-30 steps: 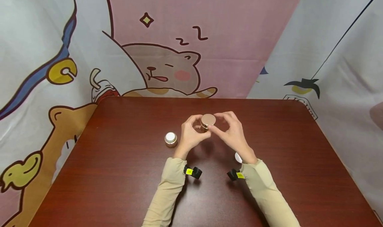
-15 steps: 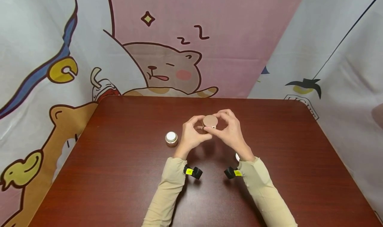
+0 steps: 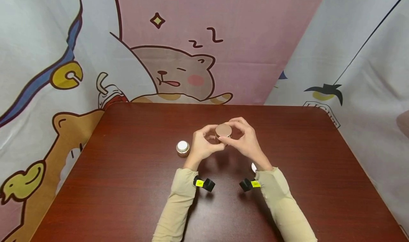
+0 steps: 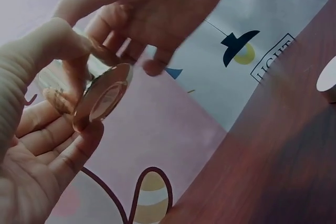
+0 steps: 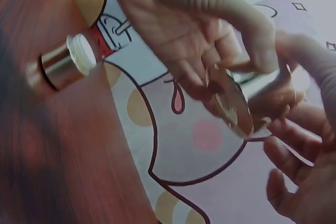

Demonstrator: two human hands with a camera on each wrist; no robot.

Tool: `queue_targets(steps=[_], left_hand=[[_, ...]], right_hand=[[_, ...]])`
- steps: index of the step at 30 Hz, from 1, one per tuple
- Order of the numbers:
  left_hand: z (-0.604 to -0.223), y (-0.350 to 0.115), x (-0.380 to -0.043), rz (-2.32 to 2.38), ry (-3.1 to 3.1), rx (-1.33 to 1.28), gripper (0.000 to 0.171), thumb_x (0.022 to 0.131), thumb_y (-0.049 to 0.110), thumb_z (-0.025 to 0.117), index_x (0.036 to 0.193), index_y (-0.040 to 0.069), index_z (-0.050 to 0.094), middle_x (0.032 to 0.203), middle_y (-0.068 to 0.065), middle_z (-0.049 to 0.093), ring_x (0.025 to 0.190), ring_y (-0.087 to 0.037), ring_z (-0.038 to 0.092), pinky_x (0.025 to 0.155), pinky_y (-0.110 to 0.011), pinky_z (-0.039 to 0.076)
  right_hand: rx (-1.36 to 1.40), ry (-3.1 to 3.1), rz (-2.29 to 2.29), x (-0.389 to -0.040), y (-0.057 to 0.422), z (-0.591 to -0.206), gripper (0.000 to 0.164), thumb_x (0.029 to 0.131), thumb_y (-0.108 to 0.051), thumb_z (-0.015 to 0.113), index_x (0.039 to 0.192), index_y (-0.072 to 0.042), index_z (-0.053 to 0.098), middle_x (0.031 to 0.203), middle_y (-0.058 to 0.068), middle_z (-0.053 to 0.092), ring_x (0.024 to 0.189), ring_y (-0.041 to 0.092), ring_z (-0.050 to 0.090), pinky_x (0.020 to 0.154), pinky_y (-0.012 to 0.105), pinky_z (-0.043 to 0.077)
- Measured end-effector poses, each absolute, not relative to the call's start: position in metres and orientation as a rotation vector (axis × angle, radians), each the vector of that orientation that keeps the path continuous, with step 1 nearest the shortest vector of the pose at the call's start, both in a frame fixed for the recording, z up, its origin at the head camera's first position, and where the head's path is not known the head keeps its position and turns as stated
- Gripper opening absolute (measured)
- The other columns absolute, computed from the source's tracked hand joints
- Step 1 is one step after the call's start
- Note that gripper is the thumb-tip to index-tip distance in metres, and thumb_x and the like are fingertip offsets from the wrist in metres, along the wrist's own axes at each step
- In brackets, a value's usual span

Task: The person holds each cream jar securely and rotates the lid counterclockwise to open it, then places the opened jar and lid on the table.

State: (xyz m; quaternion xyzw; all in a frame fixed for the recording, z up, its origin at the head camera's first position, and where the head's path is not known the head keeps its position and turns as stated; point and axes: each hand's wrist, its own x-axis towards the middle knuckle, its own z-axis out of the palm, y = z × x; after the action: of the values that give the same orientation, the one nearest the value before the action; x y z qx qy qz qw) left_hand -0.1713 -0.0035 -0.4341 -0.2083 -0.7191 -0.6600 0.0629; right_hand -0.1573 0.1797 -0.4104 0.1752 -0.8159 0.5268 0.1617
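A shiny rose-gold cosmetic jar (image 3: 223, 130) is held above the table between both hands, its flat round top facing up in the head view. My left hand (image 3: 203, 145) grips it from the left, low on its side. From the right, my right hand (image 3: 246, 139) pinches it near the top with thumb and fingers. The jar's round base (image 4: 107, 100) shows in the left wrist view. Left of the left hand, a second gold jar (image 3: 183, 148) stands upright with a white top. A white round piece (image 3: 254, 167) is partly hidden by the right wrist.
The dark red-brown wooden table (image 3: 127, 192) spreads under both forearms. Behind it hangs a cartoon-printed cloth (image 3: 243, 57). A small black camera sits on each wrist, the left one (image 3: 208, 185) and the right one (image 3: 246, 185) facing each other.
Both hands and the jar shift slightly; the right thumb has moved left across the jar's near side. The second jar has stayed in place.
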Motion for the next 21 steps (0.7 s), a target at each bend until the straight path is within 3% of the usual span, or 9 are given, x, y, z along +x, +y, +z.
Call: queue_targets(steps=[6, 11, 15, 21], left_hand=[[-0.431, -0.0041, -0.1712, -2.034, -2.172, -0.652, 0.047, 0.076, -0.01, 0.087, 0.12, -0.018, 0.073, 0.108, -0.038, 0.078, 0.095, -0.001, 0.069, 0.09, -0.029, 0.069], [-0.4324, -0.0021, -0.1706, -2.1, -2.137, -0.615, 0.046, 0.076, -0.011, 0.087, 0.119, -0.02, 0.073, 0.109, -0.04, 0.076, 0.094, 0.005, 0.065, 0.089, -0.024, 0.066], [-0.4337, -0.0017, -0.1708, -2.113, -2.123, -0.611, 0.046, 0.076, -0.012, 0.087, 0.119, -0.02, 0.073, 0.112, -0.041, 0.077, 0.099, -0.007, 0.071, 0.089, -0.024, 0.066], [-0.435, -0.0028, -0.1712, -2.13, -2.127, -0.618, 0.048, 0.078, -0.01, 0.088, 0.122, -0.019, 0.073, 0.116, -0.04, 0.076, 0.097, 0.001, 0.068, 0.087, -0.019, 0.064]], right_hand=[[0.562, -2.368, 1.546, -0.1561, 0.1848, -0.4104, 0.051, 0.086, 0.006, 0.085, 0.135, 0.008, 0.074, 0.128, 0.029, 0.07, 0.121, 0.002, 0.054, 0.103, 0.027, 0.042], [0.45, -2.361, 1.478, -0.1546, 0.1812, -0.4097, 0.05, 0.078, 0.002, 0.093, 0.123, 0.007, 0.071, 0.122, 0.028, 0.07, 0.121, 0.009, 0.056, 0.111, 0.03, 0.04], [0.437, -2.347, 1.505, -0.1545, 0.182, -0.4081, 0.043, 0.079, 0.007, 0.092, 0.118, 0.008, 0.075, 0.121, 0.029, 0.07, 0.12, 0.003, 0.054, 0.107, 0.023, 0.04], [0.631, -2.358, 1.553, -0.1564, 0.1904, -0.4098, 0.045, 0.092, 0.003, 0.082, 0.135, 0.01, 0.073, 0.133, 0.033, 0.067, 0.121, 0.003, 0.051, 0.096, 0.019, 0.044]])
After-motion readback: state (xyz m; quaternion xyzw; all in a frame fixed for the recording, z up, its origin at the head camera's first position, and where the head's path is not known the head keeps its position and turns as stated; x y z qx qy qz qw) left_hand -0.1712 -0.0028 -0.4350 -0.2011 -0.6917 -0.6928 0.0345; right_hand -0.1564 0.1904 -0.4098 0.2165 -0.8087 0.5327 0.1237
